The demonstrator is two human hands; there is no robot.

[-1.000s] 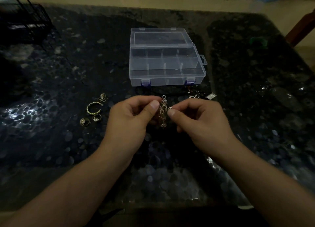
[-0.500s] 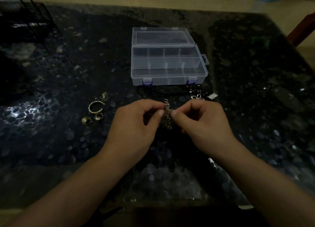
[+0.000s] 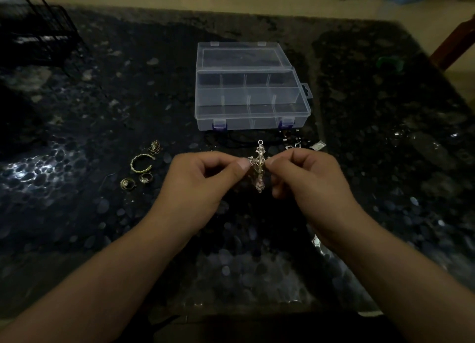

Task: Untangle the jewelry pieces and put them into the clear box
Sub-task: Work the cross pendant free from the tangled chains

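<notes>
A silver cross pendant (image 3: 259,162) hangs upright between my two hands, just above the dark table. My left hand (image 3: 203,180) pinches its left arm with thumb and forefinger; my right hand (image 3: 305,180) pinches its right arm the same way. The clear box (image 3: 252,116) stands open straight behind the pendant, its compartments empty and its lid laid back. A gold open bangle (image 3: 140,163), two small gold rings (image 3: 136,182) and a gold earring (image 3: 155,146) lie to the left of my left hand. More small silver pieces (image 3: 295,145) lie behind my right hand.
The dark pebble-patterned table (image 3: 77,201) runs to a far edge behind the box. A black wire rack (image 3: 38,31) stands at the back left. A green ring-shaped thing (image 3: 389,63) lies at the back right, beside a wooden chair part (image 3: 455,44).
The bunched piece between my fingertips now hangs spread out as a cross, with both hands pinching its side arms a little farther apart.
</notes>
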